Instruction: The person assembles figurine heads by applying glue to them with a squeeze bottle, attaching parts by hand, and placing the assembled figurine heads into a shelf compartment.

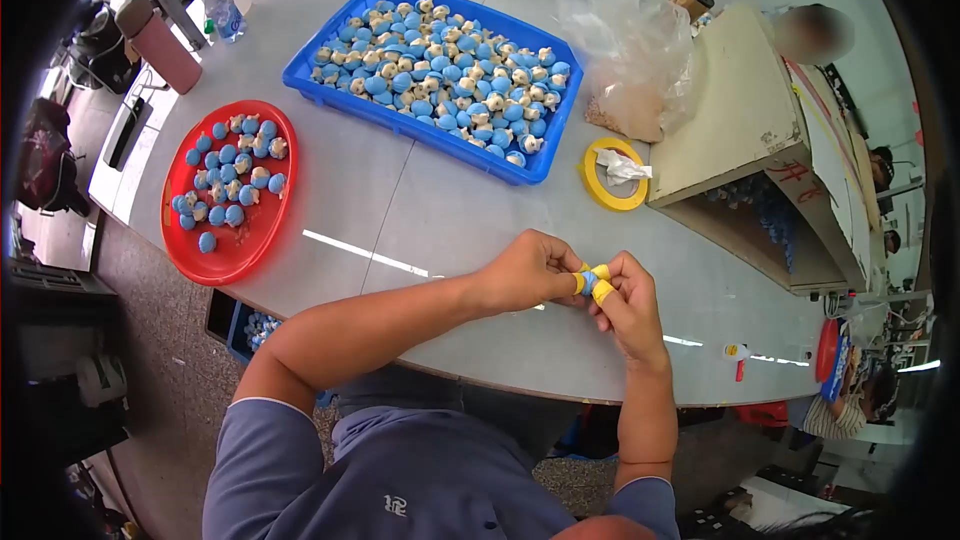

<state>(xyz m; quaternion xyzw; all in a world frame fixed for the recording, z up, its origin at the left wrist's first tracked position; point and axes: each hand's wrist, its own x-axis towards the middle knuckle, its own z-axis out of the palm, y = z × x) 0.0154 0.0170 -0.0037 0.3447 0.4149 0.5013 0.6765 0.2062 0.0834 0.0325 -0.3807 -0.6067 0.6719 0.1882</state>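
Over the table's front part, my left hand [532,275] and my right hand [630,308] meet at the fingertips, pinching a small blue piece [590,283] between them. Yellow wraps cover several fingertips of both hands. Farther back, a blue tray [410,127] holds many small blue and cream figures [440,68]. On the left lies a red round plate [225,262] with several similar blue and cream pieces [228,174]. The fingers hide much of the held piece.
A yellow tape roll [628,202] with crumpled white tissue lies beside a wooden box [725,105] and a plastic bag [630,40]. A pink bottle [160,43] and a clear bottle [222,12] stand back left. A small glue bottle [737,352] lies right. People are visible far right.
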